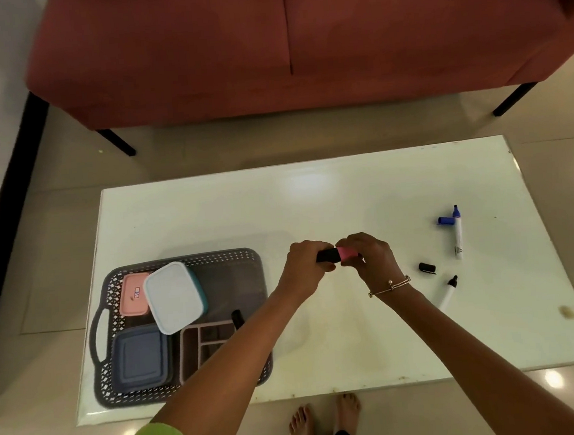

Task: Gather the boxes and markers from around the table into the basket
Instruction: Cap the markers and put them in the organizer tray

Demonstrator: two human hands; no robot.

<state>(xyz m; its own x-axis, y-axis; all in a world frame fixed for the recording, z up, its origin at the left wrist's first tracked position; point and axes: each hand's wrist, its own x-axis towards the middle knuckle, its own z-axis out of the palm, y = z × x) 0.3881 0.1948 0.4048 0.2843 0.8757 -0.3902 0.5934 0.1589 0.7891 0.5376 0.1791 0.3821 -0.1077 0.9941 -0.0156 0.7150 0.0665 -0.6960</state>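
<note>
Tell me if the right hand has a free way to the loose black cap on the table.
Probably not yet: the path to the black cap is bare table, but the right hand and left hand are both holding the pink marker.

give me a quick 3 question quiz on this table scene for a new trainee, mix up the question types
1. True or false: the blue marker has its cap on.
2. Multiple choice: what do the left hand and right hand hold between them? A) a pink and black marker B) a white box C) a loose black cap
3. Fill in: the white-lidded box lies tilted inside the ____.

Key:
1. False. Its blue cap lies beside its tip on the table.
2. A. Both hands grip the pink and black marker above the table.
3. Basket, partly over the pink box.
</note>
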